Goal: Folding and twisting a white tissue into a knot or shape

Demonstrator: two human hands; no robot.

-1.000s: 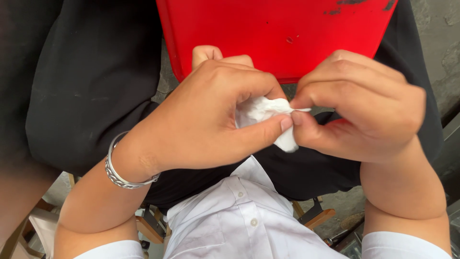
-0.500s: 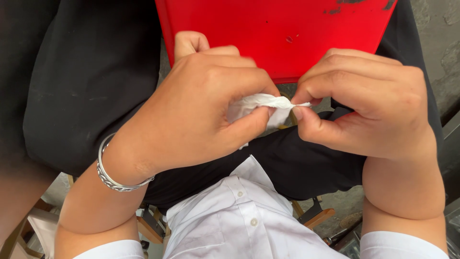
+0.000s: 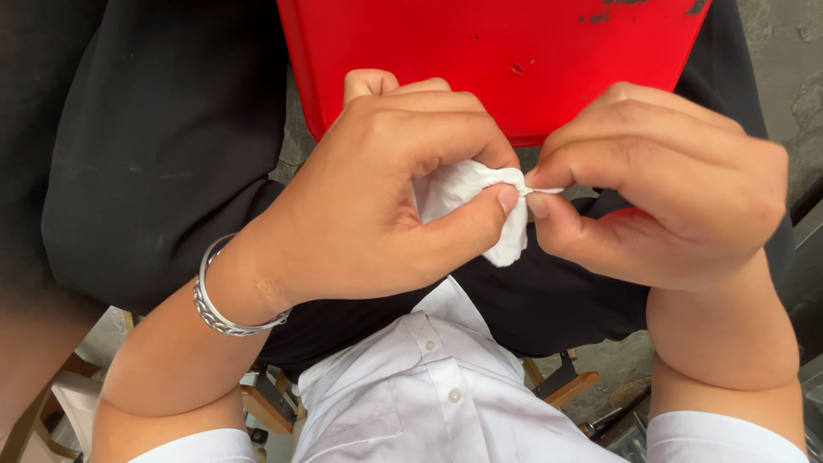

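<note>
Left hand [image 3: 377, 197] hides most of the white tissue [image 3: 480, 201].

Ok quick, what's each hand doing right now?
Left hand: closed, pinching the white tissue wad between thumb and fingers.
Right hand: closed, fingertips pinching a thin twisted end of the same tissue.

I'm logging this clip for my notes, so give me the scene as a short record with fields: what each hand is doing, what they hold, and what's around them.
Left hand: left hand grips a small wad of white tissue between thumb and fingers
Right hand: right hand pinches a thin twisted tip of the tissue
Wrist: silver bracelet on the left wrist
Behind the hands: red plastic surface
Clothing: white buttoned shirt, black trousers
Setting: person seated, wooden chair parts below
</note>
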